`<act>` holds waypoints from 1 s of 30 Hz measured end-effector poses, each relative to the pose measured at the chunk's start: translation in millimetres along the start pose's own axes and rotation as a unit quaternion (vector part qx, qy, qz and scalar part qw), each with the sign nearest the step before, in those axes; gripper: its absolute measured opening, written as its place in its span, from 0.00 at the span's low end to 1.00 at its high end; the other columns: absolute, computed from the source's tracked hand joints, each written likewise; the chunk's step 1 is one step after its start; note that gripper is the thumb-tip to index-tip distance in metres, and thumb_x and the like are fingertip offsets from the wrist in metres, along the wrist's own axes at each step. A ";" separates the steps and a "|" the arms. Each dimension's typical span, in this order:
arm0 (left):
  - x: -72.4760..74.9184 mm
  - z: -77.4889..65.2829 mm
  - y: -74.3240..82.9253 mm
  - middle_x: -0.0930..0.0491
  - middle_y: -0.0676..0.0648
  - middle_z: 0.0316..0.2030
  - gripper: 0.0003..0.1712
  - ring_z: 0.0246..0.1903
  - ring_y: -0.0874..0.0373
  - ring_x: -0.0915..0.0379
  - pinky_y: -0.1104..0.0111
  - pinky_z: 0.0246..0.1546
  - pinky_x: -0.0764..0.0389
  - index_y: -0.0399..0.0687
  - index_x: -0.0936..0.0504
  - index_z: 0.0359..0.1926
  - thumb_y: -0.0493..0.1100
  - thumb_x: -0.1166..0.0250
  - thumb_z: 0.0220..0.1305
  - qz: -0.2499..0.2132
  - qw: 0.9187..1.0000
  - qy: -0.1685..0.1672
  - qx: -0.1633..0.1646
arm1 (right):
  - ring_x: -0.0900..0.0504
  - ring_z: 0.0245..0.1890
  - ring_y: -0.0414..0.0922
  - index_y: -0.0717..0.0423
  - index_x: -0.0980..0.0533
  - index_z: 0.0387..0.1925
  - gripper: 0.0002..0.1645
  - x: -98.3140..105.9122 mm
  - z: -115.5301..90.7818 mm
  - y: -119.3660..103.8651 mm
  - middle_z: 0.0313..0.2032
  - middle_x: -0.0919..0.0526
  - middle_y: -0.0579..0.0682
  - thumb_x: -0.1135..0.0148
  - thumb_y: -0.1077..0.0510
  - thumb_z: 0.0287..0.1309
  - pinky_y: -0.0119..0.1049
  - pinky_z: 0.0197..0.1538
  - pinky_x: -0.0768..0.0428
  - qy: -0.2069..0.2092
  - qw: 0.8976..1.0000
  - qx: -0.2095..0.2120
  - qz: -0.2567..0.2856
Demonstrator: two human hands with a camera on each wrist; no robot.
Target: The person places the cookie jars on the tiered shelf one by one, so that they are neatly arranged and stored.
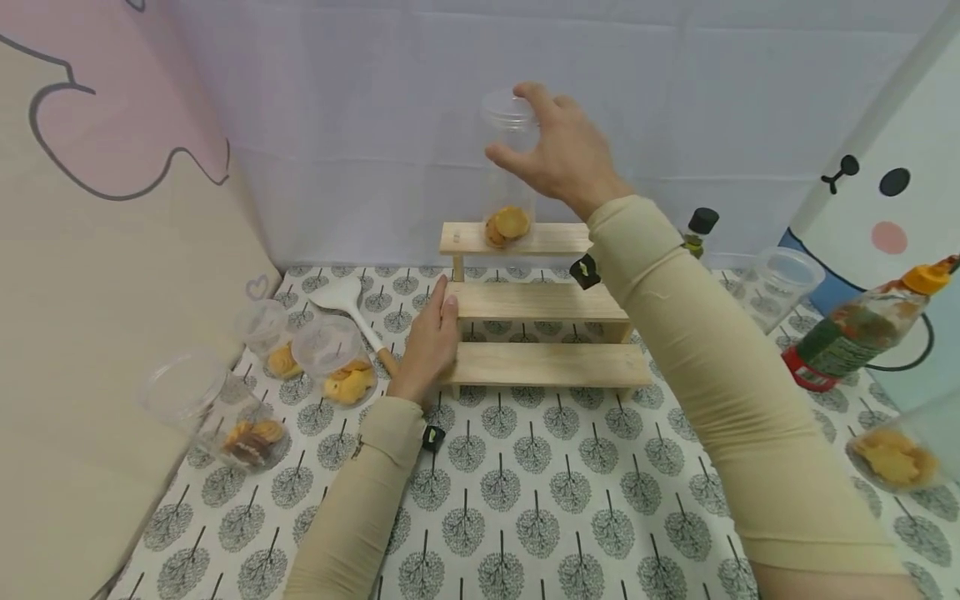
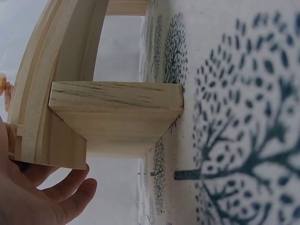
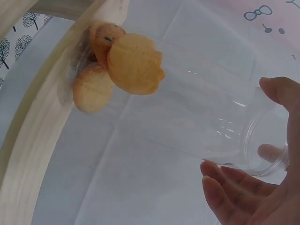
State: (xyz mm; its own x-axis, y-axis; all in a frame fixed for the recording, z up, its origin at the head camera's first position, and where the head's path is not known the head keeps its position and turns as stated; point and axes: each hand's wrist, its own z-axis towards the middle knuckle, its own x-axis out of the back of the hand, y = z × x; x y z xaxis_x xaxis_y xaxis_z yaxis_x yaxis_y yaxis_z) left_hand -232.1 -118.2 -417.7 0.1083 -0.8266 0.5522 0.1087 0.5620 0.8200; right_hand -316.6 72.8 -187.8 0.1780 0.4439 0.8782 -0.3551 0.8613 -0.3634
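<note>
A tall clear jar (image 1: 508,175) with cookies (image 3: 133,63) in its bottom stands on the top board of a three-step wooden shelf (image 1: 540,301). My right hand (image 1: 562,150) holds the jar round its lidded top, thumb on one side and fingers on the other. One finger shows through the clear plastic in the right wrist view. My left hand (image 1: 432,346) grips the left end of the shelf's middle step. In the left wrist view, the fingers (image 2: 77,190) curl beneath the board's end; the thumb side is partly out of frame.
Left of the shelf lie a white spatula (image 1: 341,298) and three clear jars with cookies, one nearest me (image 1: 251,433). To the right are a dark-capped bottle (image 1: 701,229), a clear jar (image 1: 776,287), a sauce bottle (image 1: 858,333) and another cookie jar (image 1: 896,458).
</note>
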 end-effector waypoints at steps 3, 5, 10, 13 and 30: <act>0.6 -0.4 -0.6 0.50 0.50 0.78 0.35 0.76 0.51 0.53 0.56 0.76 0.50 0.65 0.58 0.79 0.65 0.69 0.77 0.000 1.000 0.000 -0.006 | 0.28 0.62 0.57 0.33 0.50 0.78 0.52 -0.7 -0.2 -0.2 0.71 0.37 0.59 0.45 0.25 0.58 0.55 0.62 0.25 -0.003 1.000 -0.003 0.002; 1.2 -0.5 -1.0 0.51 0.50 0.78 0.35 0.76 0.51 0.53 0.56 0.76 0.51 0.65 0.58 0.79 0.65 0.69 0.77 0.000 1.000 0.001 -0.007 | 0.28 0.63 0.58 0.33 0.53 0.78 0.54 -0.5 -0.2 -0.9 0.71 0.37 0.60 0.45 0.24 0.57 0.56 0.62 0.25 -0.005 1.000 -0.004 0.005; 3.5 -1.5 -1.3 0.51 0.49 0.78 0.35 0.76 0.51 0.53 0.56 0.76 0.51 0.65 0.57 0.79 0.65 0.69 0.77 -0.003 1.000 0.003 -0.005 | 0.35 0.70 0.55 0.30 0.64 0.79 0.60 4.4 -4.5 -0.6 0.76 0.45 0.56 0.46 0.21 0.55 0.57 0.68 0.31 -0.004 0.999 -0.001 0.036; 5.2 -1.9 -1.9 0.51 0.50 0.78 0.35 0.76 0.50 0.53 0.56 0.76 0.51 0.65 0.58 0.79 0.65 0.69 0.77 -0.001 1.000 0.002 -0.004 | 0.40 0.74 0.50 0.29 0.65 0.79 0.57 10.7 -15.9 7.3 0.78 0.50 0.49 0.49 0.22 0.58 0.55 0.71 0.35 0.001 0.998 0.008 0.059; -10.9 -3.1 -2.5 0.50 0.53 0.78 0.34 0.76 0.55 0.53 0.57 0.76 0.52 0.73 0.60 0.78 0.67 0.68 0.76 -0.006 1.000 -0.003 0.013 | 0.34 0.62 0.72 0.35 0.62 0.80 0.48 68.7 -129.5 177.9 0.72 0.45 0.69 0.53 0.32 0.68 0.73 0.48 0.32 0.030 0.993 -0.112 -0.026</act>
State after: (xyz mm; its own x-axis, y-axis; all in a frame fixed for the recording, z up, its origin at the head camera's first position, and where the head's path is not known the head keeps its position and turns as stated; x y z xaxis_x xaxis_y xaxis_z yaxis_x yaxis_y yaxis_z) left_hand -230.5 -110.5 -426.2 0.1013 -0.8337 0.5428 0.0840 0.5509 0.8304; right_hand -248.7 288.5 -232.4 0.2485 0.4049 0.8799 -0.1326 0.9141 -0.3832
